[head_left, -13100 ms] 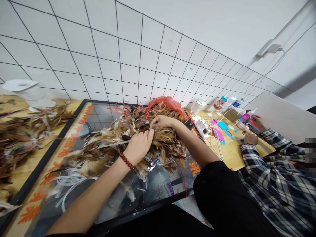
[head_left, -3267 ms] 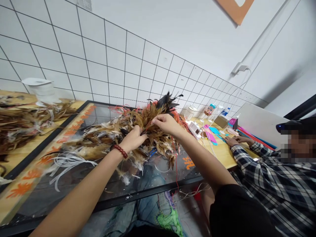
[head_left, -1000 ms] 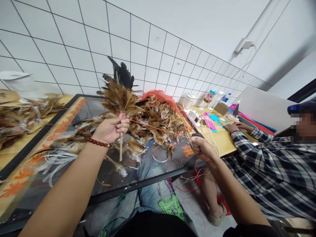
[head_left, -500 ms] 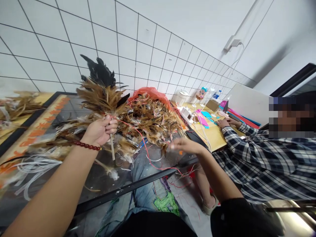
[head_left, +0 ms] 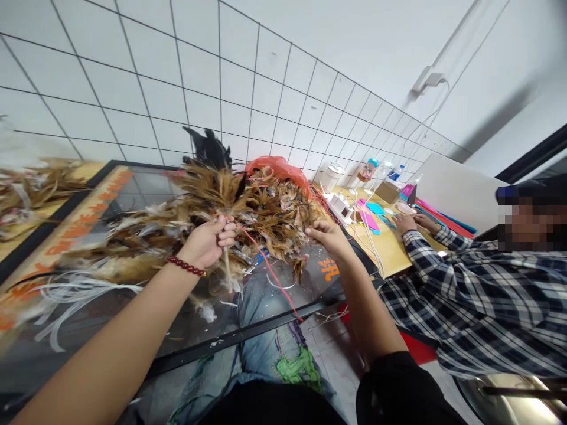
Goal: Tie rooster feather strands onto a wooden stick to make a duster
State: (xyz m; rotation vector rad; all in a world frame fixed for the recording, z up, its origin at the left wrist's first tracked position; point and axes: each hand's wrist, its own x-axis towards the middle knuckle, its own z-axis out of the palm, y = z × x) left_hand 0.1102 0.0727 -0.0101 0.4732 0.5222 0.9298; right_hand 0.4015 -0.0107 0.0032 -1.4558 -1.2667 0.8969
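My left hand (head_left: 207, 243), a dark red bead bracelet at its wrist, is closed round the pale stick of a feather duster (head_left: 211, 184). The duster leans up and away, brown feathers below and black ones at its top. From beside the left fingers a red string (head_left: 268, 262) runs down across the table edge. My right hand (head_left: 328, 235) reaches the right side of the feather pile (head_left: 274, 218), thumb and forefinger pinched together at a brown feather there. The fingertips are partly lost among the feathers.
White plastic strips (head_left: 80, 289) lie at the left of the dark glass tabletop (head_left: 177, 321). A red plastic bag (head_left: 279, 168) backs the pile, before a wire grid. On the right, a person in a checked shirt (head_left: 443, 289) handles coloured sheets beside a power strip (head_left: 340, 206).
My left hand and the duster have shifted right and the duster sits lower in view. The right hand has moved up to the feather pile and its fingers have closed. The red string is straighter.
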